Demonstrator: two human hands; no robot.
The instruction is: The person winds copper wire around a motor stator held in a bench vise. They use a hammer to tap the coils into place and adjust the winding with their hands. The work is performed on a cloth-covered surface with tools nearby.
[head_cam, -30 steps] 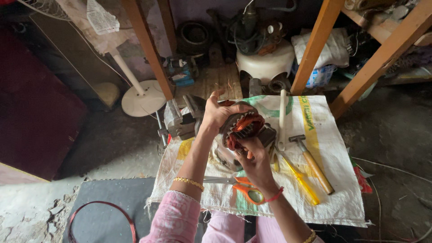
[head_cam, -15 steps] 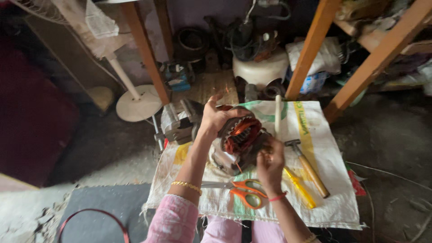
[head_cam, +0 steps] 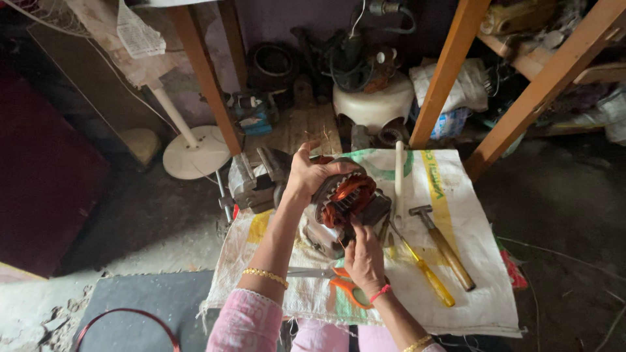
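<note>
Both hands on motor stator (head_cam: 344, 203): left hand (head_cam: 306, 175) grips top, right hand (head_cam: 364, 259) pinches windings.

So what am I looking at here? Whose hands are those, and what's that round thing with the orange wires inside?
The picture comes from a camera worn on a person's head, looking down, so the hands are that person's own. The left hand grips the top of a motor part, a metal ring wound with coppery wire. The right hand pinches at the wire from below. Under it lies a white woven sack spread on the floor like a mat. On the sack lie orange-handled scissors, a yellow-handled screwdriver, a hammer and a white rod. A grey vise sits at the sack's left edge.
</note>
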